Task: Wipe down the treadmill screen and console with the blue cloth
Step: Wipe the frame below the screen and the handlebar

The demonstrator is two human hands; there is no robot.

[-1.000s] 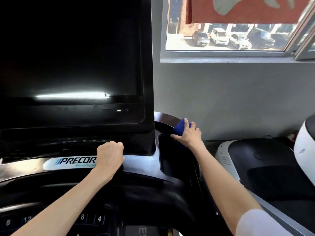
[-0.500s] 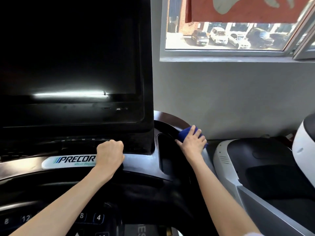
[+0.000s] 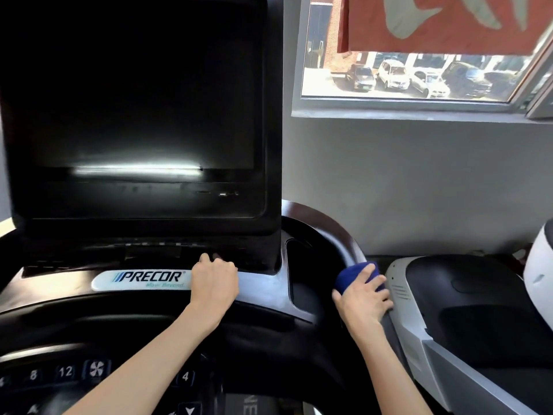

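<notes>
Blue cloth (image 3: 356, 275) sits bunched under the person's right hand (image 3: 363, 298). The fingers curl over it and press it against the curved right rim of the treadmill console (image 3: 335, 232), just beside the grey housing of the neighbouring machine (image 3: 419, 324). The left hand (image 3: 214, 283) is balled into a fist with nothing visible in it. It rests on the console ledge right of the Precor badge (image 3: 143, 278), below the dark screen (image 3: 134, 100). Numbered keys (image 3: 65, 371) sit blurred near the bottom edge. Parked cars (image 3: 392, 74) show through the window (image 3: 389, 100).
</notes>
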